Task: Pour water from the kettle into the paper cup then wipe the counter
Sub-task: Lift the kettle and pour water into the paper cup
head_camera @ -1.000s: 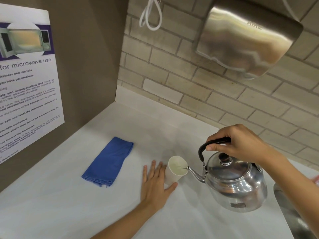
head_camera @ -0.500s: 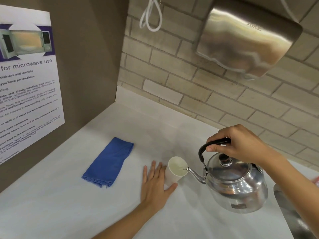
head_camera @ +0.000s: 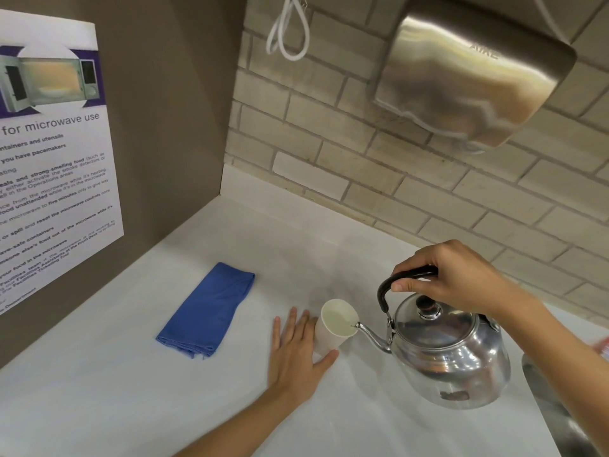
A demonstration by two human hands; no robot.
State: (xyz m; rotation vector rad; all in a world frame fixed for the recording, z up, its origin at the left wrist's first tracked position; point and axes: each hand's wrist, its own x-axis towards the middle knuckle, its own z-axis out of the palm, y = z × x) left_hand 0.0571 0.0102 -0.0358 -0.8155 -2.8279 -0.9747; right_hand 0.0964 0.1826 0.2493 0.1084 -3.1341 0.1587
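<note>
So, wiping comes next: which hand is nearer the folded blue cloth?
Left hand, beside the folded blue cloth; right hand is farther, gripping the kettle handle.

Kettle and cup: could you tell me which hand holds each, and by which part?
The right hand grips the kettle by its black top handle. The left hand rests open on the counter, steadying the cup at its side.
</note>
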